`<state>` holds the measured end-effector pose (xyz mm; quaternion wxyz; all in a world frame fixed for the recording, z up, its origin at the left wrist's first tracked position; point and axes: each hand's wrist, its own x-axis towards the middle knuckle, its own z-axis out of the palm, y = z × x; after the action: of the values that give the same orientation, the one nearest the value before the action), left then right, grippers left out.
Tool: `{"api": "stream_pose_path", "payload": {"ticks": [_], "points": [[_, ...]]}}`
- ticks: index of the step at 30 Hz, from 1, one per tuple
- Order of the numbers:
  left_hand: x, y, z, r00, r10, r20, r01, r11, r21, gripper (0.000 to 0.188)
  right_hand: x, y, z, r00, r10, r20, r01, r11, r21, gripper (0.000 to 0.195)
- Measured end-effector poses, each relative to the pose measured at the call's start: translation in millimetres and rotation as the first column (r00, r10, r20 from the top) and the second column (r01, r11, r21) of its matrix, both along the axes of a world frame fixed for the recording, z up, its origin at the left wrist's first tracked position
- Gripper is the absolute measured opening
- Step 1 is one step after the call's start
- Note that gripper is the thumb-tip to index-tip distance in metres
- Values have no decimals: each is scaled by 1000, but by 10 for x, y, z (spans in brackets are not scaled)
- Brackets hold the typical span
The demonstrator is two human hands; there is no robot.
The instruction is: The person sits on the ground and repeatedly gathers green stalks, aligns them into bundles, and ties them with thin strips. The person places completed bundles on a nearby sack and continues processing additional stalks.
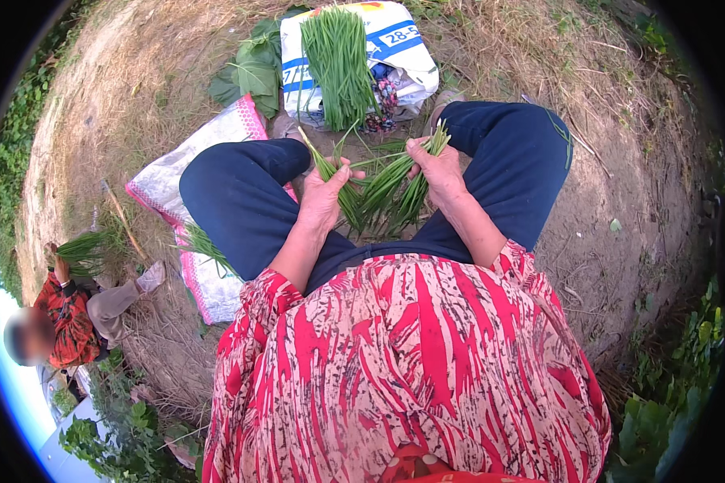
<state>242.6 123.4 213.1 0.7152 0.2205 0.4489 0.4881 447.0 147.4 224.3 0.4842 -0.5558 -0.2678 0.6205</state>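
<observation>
Between my knees, my left hand grips a small bunch of long, thin green leaves, which look like garlic chives. My right hand is closed around a thicker bunch of the same leaves, its pale cut ends poking up past the thumb. The leafy ends of both bunches hang down and overlap between the hands. Beyond them, a large, neatly aligned bundle of the leaves lies on a white and blue plastic sack. A patterned, multicoloured cloth shows beside that bundle.
A white woven sack with pink edging lies under my left leg, with loose green leaves on it. Broad leaves lie beside the plastic sack. At the far left, another person sits holding green leaves; a stick lies nearby.
</observation>
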Motion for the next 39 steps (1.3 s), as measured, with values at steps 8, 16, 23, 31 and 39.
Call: {"api": "stream_pose_path", "payload": {"ticks": [8,16,23,31,39], "points": [[-189,35,-108,993,105,59,-106,994,16,9,293,127,-37,980,-176,-95,181,982,49,20],[-230,50,-24,972,145,184,-147,989,-4,10,298,109,-27,995,-80,-67,80,997,-7,21],[-211,30,-32,991,-37,129,49,994,-95,13,143,25,71,984,93,-152,-94,996,-1,18],[-71,-2,144,911,-382,157,385,923,14,15,85,-2,140,966,219,-138,-217,976,30,19],[-65,-30,129,908,-241,343,255,967,5,15,123,14,116,966,187,-177,-189,982,6,20]]}}
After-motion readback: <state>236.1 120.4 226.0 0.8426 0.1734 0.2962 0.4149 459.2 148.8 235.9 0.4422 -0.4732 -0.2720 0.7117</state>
